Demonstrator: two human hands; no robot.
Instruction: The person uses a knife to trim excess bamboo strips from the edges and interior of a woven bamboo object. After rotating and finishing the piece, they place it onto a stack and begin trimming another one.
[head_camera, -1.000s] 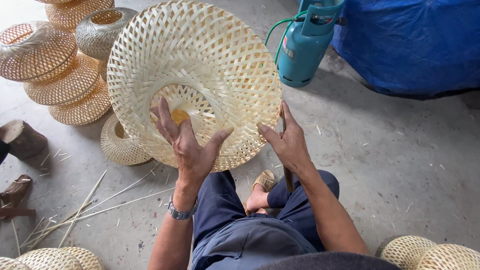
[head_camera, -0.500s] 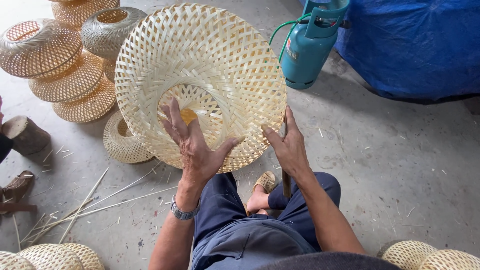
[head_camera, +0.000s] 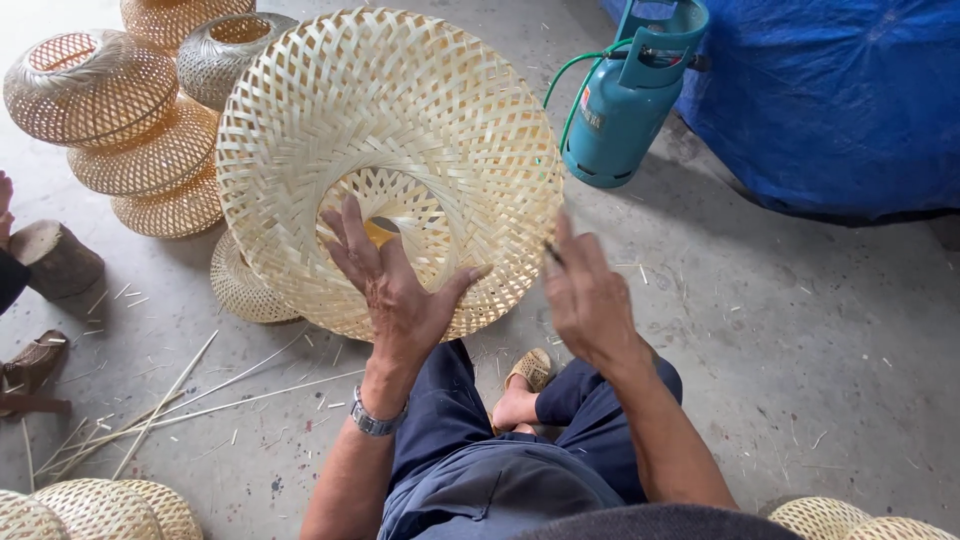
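We see the left hand (head_camera: 400, 290) spread flat against the near rim of a large woven bamboo basket (head_camera: 390, 160), fingers splayed wide inside the opening, thumb hooked over the edge; open-palmed brace, not a closed grip. The basket stands tilted on its edge above the person's knees, mouth facing us, its round axis pointing roughly toward the camera. The right hand (head_camera: 590, 295) sits just beside the basket's right rim, fingers loosely curled, apparently pinching a thin dark tool or sliver; blurred, so we cannot tell the grip for sure, nor whether it touches the weave. The basket lies forward and left of the right hand; the left hand is the nearer one, already on it. Around: stacked woven lampshade-like baskets (head_camera: 130, 130) far left, bamboo strips (head_camera: 180, 400) on the concrete floor (head_camera: 800, 350), teal gas cylinder (head_camera: 625, 110), blue tarp (head_camera: 840, 100).
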